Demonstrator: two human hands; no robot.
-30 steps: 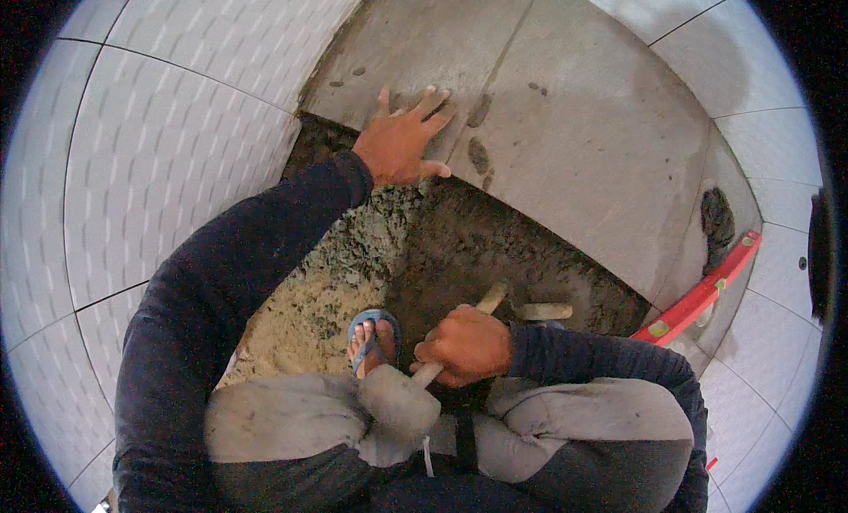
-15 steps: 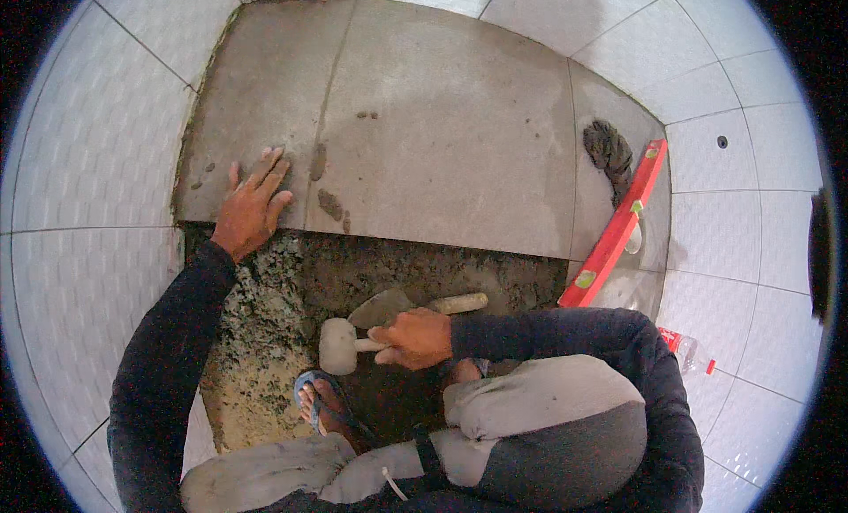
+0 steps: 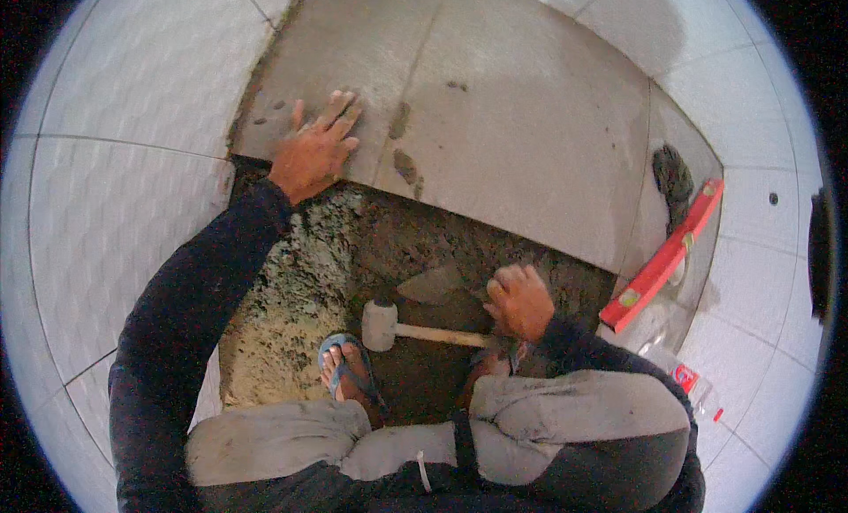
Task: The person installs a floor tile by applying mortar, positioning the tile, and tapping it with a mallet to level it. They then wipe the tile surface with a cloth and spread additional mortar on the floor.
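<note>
My left hand (image 3: 320,149) lies flat on a grey floor tile (image 3: 309,58), fingers spread, at the tile's near edge. Curled fingers of my right hand (image 3: 521,303) close over the handle of a trowel (image 3: 433,285); the handle is hidden under the hand. The trowel's pointed blade rests on the dark mortar bed and points left. Just nearer to me lies a mallet (image 3: 380,327), with a pale head and a wooden handle, let go on the ground. The end of its handle lies just below my right hand.
A red spirit level (image 3: 662,257) lies at the right, beside a dark crumpled rag (image 3: 673,177). A plastic bottle (image 3: 693,385) is at the lower right. White wall tiles (image 3: 115,221) enclose the space. Rough mortar (image 3: 305,274) lies between the laid tiles and my sandalled feet.
My right hand has let go of the mallet and moved right onto the trowel handle. My left hand stays on the tile. The whole view has shifted and turned.
</note>
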